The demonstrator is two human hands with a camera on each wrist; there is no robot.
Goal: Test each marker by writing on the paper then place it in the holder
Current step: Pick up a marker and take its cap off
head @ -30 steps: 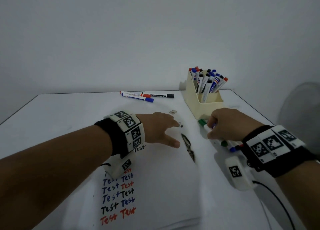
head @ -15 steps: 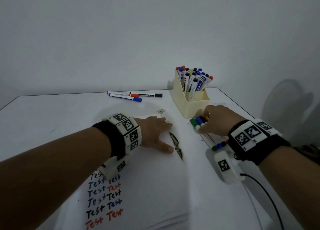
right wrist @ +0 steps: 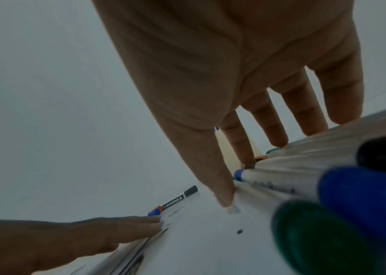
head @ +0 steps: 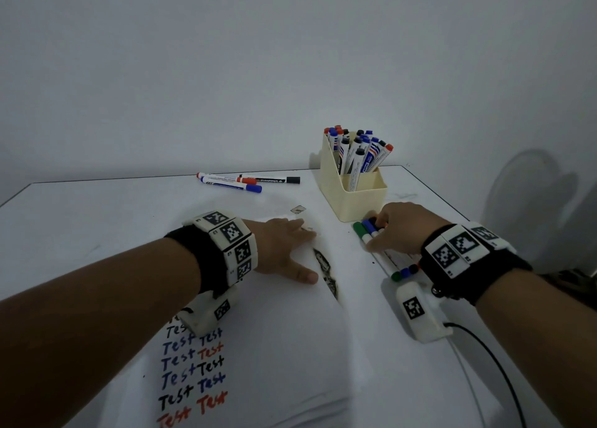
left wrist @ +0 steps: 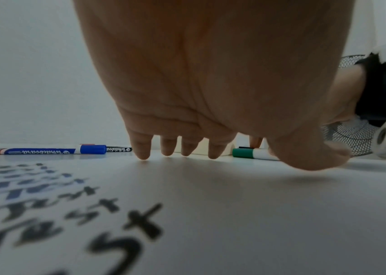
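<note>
The white table (head: 97, 221) carries the paper (head: 284, 347) at 6 o'clock, its left part filled with "Test" in black, blue and red, and the left hand (head: 284, 250) lies flat on it with straight, spread fingers. At 1 o'clock stands the cream holder (head: 361, 198), full of upright markers, and at 12 o'clock 3 loose markers (head: 245, 182) lie well apart from it. Just in front of the holder, at 3 o'clock, the right hand (head: 400, 227) rests with straight fingers on a row of 4 markers (head: 365, 230), gripping none.
</note>
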